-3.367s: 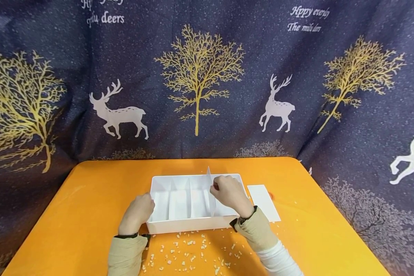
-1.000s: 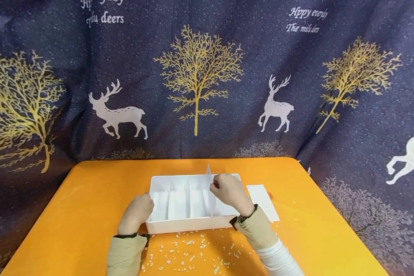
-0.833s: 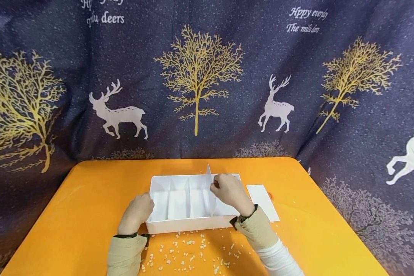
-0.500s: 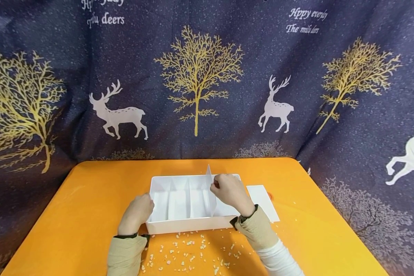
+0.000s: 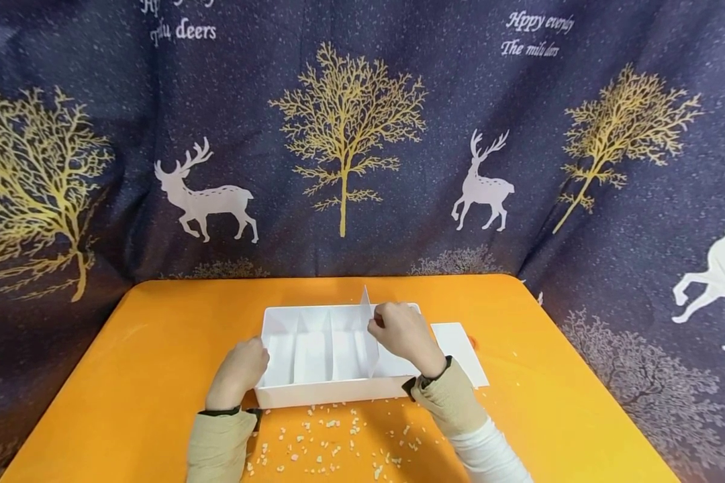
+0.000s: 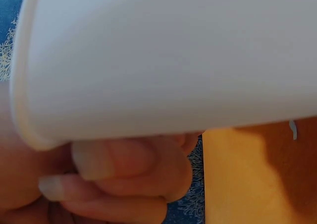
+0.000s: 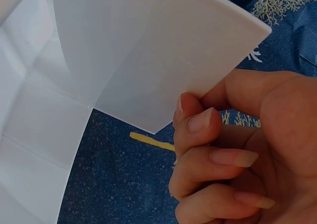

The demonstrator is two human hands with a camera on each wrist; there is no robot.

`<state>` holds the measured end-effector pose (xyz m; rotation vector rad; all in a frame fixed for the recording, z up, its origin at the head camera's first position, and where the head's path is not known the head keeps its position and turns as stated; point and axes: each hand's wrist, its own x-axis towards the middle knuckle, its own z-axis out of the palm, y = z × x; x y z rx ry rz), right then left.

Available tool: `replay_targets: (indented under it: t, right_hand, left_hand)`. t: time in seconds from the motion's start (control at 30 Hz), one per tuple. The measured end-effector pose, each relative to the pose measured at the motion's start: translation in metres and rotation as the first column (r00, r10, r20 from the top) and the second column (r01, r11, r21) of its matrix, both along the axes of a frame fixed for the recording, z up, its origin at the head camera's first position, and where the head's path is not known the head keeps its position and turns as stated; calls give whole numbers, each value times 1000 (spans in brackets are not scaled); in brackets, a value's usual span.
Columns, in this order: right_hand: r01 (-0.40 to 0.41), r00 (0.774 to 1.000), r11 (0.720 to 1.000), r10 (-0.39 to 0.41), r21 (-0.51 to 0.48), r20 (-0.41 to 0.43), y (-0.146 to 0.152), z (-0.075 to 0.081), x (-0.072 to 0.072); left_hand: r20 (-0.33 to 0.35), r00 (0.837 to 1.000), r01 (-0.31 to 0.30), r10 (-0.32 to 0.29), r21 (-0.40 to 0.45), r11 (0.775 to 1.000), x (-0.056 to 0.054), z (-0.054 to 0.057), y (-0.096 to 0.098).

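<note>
A shallow white box (image 5: 323, 394) with upright partitions sits on the orange-covered table. My left hand (image 5: 242, 370) grips its left side; in the left wrist view the curled fingers (image 6: 133, 164) lie against the white wall (image 6: 163, 75). Toward the right end of the box, my right hand (image 5: 406, 335) pinches a thin white divider panel (image 5: 370, 352) by its edge. That divider stands nearly upright across the box, its far corner rising above the rim. From the right wrist view, thumb and index finger meet on the edge of the panel (image 7: 153, 50), with the other fingers curled.
Right of the box a flat white rectangular panel (image 5: 461, 354) lies on the table (image 5: 556, 402). Small pale crumbs (image 5: 332, 424) are scattered in front of the box. A dark blue cloth (image 5: 393, 181) with deer and trees hangs behind the table's far edge.
</note>
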<state>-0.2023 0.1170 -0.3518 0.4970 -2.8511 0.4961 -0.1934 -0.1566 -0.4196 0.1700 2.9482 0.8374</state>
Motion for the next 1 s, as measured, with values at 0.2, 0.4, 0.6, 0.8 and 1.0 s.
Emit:
replay_targets:
  t: [0.2,0.4,0.6,0.8,1.0]
  right_hand:
    - [8,1000,1000,-8,5,26,0,1,0]
    - [11,1000,1000,-11,7,23,0,2,1]
    - [19,1000,1000,-19,18,15,0,3,2]
    - [23,999,1000,-24,10,22,-1,4,3]
    - [26,999,1000,-26,14,24,0,5,2]
  left_hand:
    - [14,1000,-7,7,-2,1000,0,1,0]
    - [17,1000,-10,11,-9,1000,-1,0,0]
    - [19,1000,-11,11,-7,1000,-1,-1,0]
    - [25,1000,-9,9,-7,1000,-1,0,0]
    - [18,1000,-8,8,-6,1000,0,0,0]
